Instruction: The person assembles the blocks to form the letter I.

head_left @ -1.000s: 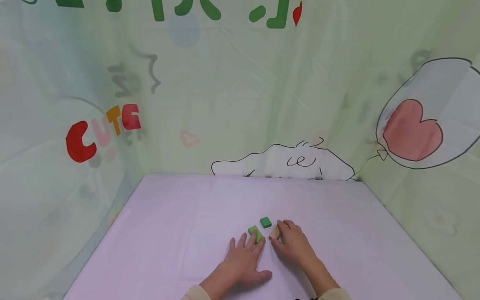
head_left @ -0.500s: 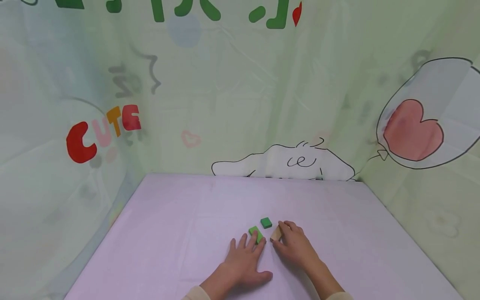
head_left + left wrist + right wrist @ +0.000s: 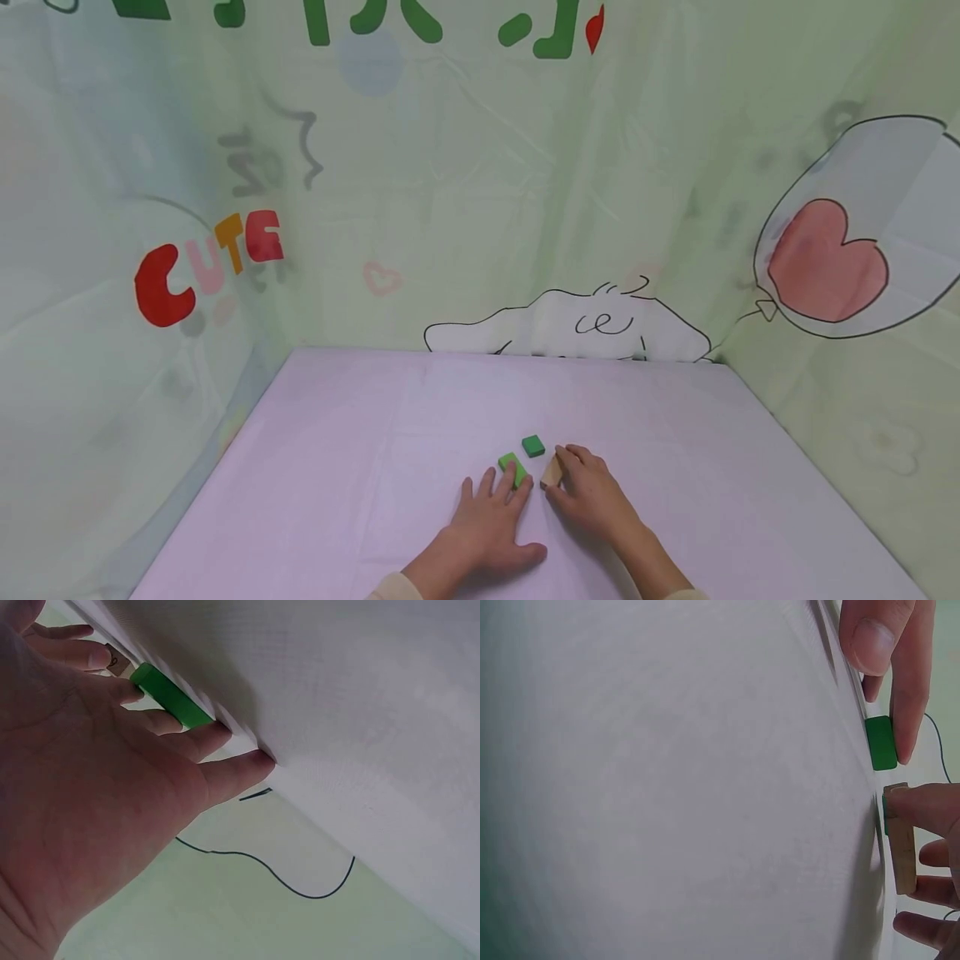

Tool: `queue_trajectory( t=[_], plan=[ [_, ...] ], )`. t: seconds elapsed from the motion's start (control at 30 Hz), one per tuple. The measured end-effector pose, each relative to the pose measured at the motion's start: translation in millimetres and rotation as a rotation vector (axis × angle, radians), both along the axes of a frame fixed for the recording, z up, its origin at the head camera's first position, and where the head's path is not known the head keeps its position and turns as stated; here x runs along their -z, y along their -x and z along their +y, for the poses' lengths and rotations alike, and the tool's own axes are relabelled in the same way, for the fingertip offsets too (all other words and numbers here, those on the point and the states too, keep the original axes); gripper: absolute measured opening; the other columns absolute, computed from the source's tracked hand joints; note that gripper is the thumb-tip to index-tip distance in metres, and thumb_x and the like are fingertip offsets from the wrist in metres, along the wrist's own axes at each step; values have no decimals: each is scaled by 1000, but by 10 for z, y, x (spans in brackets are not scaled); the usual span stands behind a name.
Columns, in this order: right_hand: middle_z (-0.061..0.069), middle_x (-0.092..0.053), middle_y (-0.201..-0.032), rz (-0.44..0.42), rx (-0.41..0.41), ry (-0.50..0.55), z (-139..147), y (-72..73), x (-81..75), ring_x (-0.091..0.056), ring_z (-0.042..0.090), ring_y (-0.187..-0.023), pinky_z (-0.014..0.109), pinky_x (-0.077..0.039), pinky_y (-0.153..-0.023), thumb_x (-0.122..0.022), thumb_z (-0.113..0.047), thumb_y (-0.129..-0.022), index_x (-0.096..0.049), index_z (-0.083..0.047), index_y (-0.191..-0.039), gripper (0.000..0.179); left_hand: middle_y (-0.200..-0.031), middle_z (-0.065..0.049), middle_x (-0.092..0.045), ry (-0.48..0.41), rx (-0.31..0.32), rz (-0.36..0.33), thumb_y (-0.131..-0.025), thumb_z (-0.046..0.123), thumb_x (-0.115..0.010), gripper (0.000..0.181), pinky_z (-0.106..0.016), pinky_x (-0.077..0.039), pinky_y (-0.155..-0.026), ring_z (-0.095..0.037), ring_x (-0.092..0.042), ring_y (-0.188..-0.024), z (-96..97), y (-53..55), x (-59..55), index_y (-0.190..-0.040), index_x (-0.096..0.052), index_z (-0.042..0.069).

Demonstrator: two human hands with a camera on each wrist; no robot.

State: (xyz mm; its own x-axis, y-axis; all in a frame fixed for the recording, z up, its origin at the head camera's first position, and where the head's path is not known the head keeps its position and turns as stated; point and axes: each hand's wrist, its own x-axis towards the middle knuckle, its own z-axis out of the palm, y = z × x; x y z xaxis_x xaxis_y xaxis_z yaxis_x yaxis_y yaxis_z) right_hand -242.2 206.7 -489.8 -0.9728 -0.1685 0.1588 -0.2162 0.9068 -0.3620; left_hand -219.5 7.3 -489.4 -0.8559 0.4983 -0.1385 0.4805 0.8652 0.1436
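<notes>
My left hand (image 3: 491, 525) lies palm down on the table with its fingers spread, a fingertip resting on a light green block (image 3: 508, 462). Between thumb and fingers, my right hand (image 3: 592, 492) pinches a bare wooden block (image 3: 552, 472) just right of it. In the right wrist view the wooden block (image 3: 903, 851) stands on edge, thumb on its near end. A dark green block (image 3: 533, 447) lies untouched a little farther back. The left wrist view shows the light green block (image 3: 171, 696) along the left fingertips, with a marked corner of the wooden block (image 3: 117, 660) beyond.
A pale lilac cloth covers the table (image 3: 360, 433). Printed curtains rise at its back and both sides, among them the back curtain (image 3: 450, 208) with a drawn white figure (image 3: 562, 325) along the table's rear edge.
The right hand has shifted slightly, turning the wooden block a little and bringing its near end toward me. Left hand and both green blocks keep their places.
</notes>
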Motion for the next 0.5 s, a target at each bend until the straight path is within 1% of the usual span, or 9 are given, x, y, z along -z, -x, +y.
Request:
queue_trajectory(
  t=[0.13,0.3,0.5],
  plan=[
    [26,-56,-144,-7,-13,-3,2,-11,3,-54,49,-131,62,-46,-106,-79,-24,-89,-57,3,-142,63,-173,-4,-21,-7,1,-8,-90,80,-49,93,-63,-31,-118,-37,-29,-156,0,6,11,-164,-30,27],
    [25,-55,-146,-9,-40,8,5,-42,-11,-54,46,-133,62,-46,-106,-80,-22,-88,-57,1,-142,64,-173,-3,-23,-13,-1,-2,-90,79,-50,93,-63,-32,-118,-36,-29,-156,0,9,41,-164,-31,27],
    [23,-55,-146,14,-72,0,5,-57,-24,-54,44,-133,60,-47,-106,-81,-22,-88,-57,0,-143,64,-173,-3,-23,-7,0,4,-90,80,-50,93,-63,-32,-118,-36,-29,-156,-1,9,40,-164,-30,26]
  ],
)
